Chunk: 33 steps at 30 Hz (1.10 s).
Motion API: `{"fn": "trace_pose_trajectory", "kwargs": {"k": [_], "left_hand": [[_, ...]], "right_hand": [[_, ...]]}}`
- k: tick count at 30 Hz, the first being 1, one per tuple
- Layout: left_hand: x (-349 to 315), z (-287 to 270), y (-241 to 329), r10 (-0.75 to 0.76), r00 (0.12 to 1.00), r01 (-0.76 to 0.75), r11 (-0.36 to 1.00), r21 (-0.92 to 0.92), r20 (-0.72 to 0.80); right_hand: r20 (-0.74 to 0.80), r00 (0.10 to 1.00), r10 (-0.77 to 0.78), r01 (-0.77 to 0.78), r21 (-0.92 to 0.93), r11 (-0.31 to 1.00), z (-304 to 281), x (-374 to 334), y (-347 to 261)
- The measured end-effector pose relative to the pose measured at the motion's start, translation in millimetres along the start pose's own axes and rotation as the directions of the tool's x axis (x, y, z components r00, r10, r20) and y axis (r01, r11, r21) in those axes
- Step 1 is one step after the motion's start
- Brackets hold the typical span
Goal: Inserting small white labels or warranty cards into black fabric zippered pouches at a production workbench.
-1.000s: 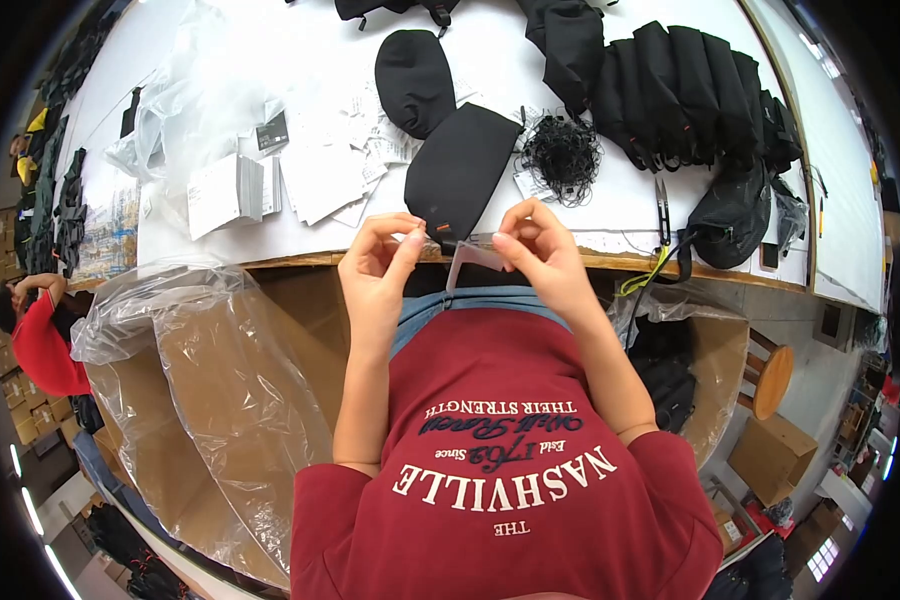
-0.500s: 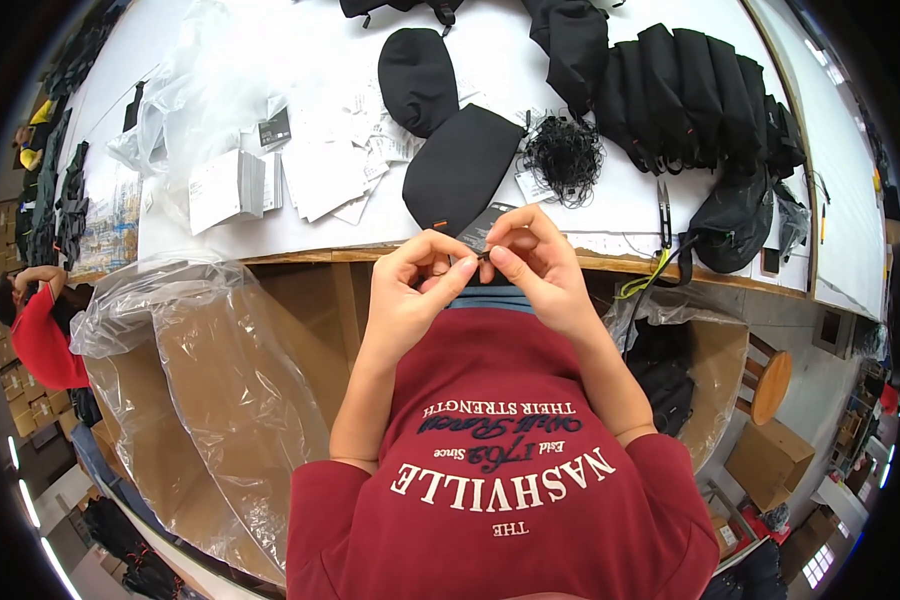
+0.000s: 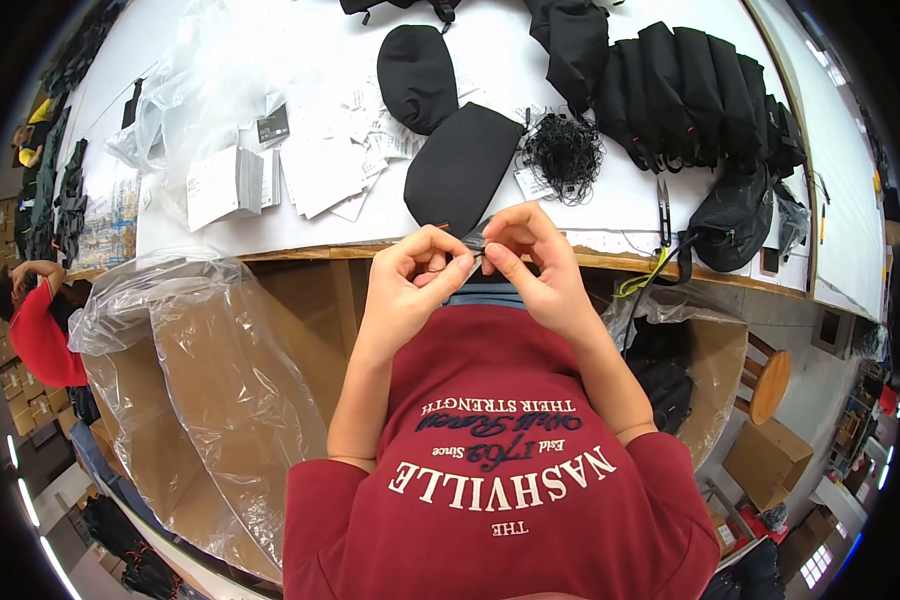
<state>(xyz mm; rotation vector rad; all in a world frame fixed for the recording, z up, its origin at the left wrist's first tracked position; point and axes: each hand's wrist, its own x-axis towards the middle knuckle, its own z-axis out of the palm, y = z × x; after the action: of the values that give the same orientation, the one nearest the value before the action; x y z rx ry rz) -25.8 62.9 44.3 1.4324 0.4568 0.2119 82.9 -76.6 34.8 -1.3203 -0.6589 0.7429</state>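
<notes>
My left hand [image 3: 418, 278] and my right hand [image 3: 535, 262] meet above the table's near edge, thumbs and fingertips pinched together. Between them is a dark hang tag [image 3: 476, 242], turned partly edge-on, its lower part covered by my fingers. Any cord at the fingertips is too small to make out clearly. Just beyond lies a flat black fabric pouch [image 3: 464, 160] with a small orange tab, and a second black pouch [image 3: 416, 80] touches its far end. A tangled heap of thin black cords [image 3: 564, 158] sits to the right of the pouches.
Stacked white cards [image 3: 226, 187] and loose paper tags [image 3: 330, 170] lie left of the pouches. A row of black pouches [image 3: 685, 95], thread snips [image 3: 664, 210] and a black mesh bag [image 3: 732, 220] are at right. Plastic-lined cartons [image 3: 220, 380] stand below the table; a person in red [image 3: 45, 335] is far left.
The hang tag has tilted from showing its printed face to a narrower, more edge-on view. Both hands stay pinched in nearly the same place.
</notes>
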Motion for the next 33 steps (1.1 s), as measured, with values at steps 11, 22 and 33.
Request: {"fn": "trace_pose_trajectory", "kwargs": {"k": [11, 22, 33], "left_hand": [[-2.5, 6.6, -2.6, 0.095, 0.995, -0.086, 0.966, 0.243, -0.025], [-2.9, 4.7, -6.4, 0.056, 0.998, -0.054, 0.996, 0.069, -0.031], [-13.7, 4.3, 11.7, 0.050, 0.972, -0.075, 0.992, 0.103, 0.228]], "right_hand": [[0.021, 0.992, -0.126, 0.127, -0.275, 0.953, 0.1, 1.6, 0.7], [0.089, 0.992, 0.090, -0.116, 0.356, 0.927, -5.7, 1.9, 3.2], [0.017, 0.891, 0.453, -0.453, 0.029, 0.891, -50.9, 14.4, 61.7]]}}
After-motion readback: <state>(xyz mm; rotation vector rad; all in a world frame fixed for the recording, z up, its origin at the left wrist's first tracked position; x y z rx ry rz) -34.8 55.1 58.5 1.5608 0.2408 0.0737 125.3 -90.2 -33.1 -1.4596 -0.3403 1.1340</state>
